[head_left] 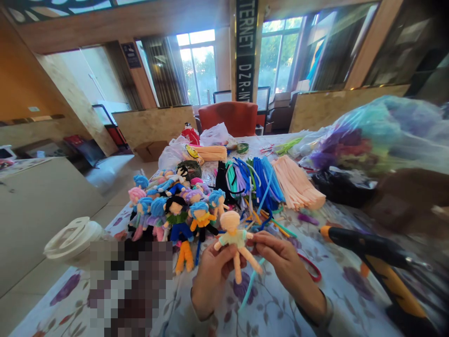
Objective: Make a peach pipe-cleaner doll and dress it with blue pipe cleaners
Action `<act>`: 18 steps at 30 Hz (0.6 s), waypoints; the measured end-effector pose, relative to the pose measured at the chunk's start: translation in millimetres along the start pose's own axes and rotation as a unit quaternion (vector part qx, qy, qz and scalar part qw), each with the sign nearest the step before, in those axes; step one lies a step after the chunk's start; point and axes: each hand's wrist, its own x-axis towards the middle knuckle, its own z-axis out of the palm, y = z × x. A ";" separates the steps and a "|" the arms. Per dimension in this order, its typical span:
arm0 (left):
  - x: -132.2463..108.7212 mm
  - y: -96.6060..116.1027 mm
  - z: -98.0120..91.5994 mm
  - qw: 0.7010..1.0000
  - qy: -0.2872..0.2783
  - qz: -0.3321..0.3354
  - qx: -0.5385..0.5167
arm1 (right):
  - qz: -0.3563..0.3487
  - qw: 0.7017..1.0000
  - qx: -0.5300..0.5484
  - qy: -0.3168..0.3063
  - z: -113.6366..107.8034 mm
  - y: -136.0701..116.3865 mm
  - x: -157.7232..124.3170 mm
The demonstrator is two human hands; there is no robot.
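Note:
I hold a small pipe-cleaner doll (235,241) with a bare peach head, a pale green top and peach legs, upright over the table. My left hand (210,276) grips its body and legs from the left. My right hand (282,262) pinches the doll's arm on the right side. A light blue pipe cleaner (249,286) trails down below the doll between my hands. Just behind stands a group of finished dolls (175,210) with blue, pink and black hair.
Bundles of pipe cleaners, blue (264,180) and peach (296,185), lie mid-table on a floral tablecloth (336,285). A black-and-orange glue gun (375,255) lies right. A white lidded cup (72,241) stands left. Plastic bags of fuzzy material (372,135) fill the right; a red chair (234,117) stands behind.

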 end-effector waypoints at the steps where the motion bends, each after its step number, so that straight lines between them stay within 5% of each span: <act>1: 0.3 0.7 -0.5 1.000 0.005 0.000 -0.009 | 0.010 1.000 0.010 0.015 -1.1 1.0 0.1; 7: 0.6 0.2 -5.5 0.999 0.028 0.000 -0.046 | 0.031 0.992 0.100 0.071 -3.7 3.1 0.6; 18: 0.0 4.3 -1.1 0.997 0.042 -0.015 -0.059 | 0.057 0.991 0.064 0.101 -0.8 -5.8 -3.3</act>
